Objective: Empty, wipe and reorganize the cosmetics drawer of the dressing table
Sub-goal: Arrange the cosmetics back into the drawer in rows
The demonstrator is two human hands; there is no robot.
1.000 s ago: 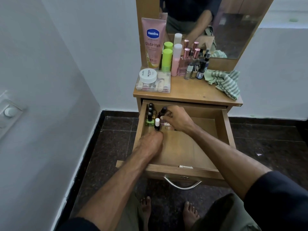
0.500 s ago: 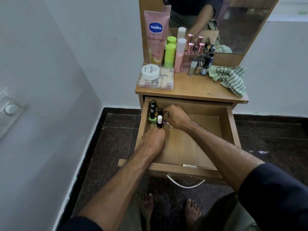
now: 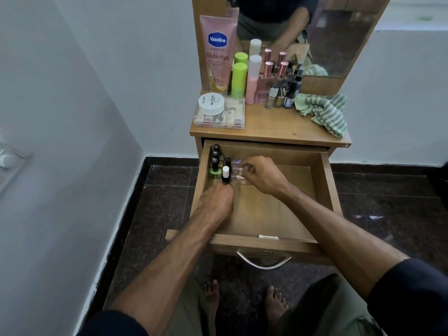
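Note:
The wooden drawer (image 3: 322,190) of the dressing table is pulled out. Several nail polish bottles (image 3: 215,161) stand in a row in its back left corner, one of them green. A black bottle with a white cap (image 3: 225,174) stands beside that row. My left hand (image 3: 214,202) holds this bottle at its base, with the fingertips hidden. My right hand (image 3: 263,174) pinches a small clear bottle (image 3: 235,169) just right of the row. The remaining drawer floor is bare wood.
On the tabletop stand a pink Vaseline tube (image 3: 218,52), green and pink bottles (image 3: 238,78), small perfume and polish bottles (image 3: 278,90), a clear box with a white jar (image 3: 218,112) and a striped green cloth (image 3: 324,112). A mirror rises behind. The wall is close on the left.
My right hand let go of a dark-capped bottle, which now stands by the row, and has shifted a little right onto a clear bottle. My left hand stays by the white-capped bottle.

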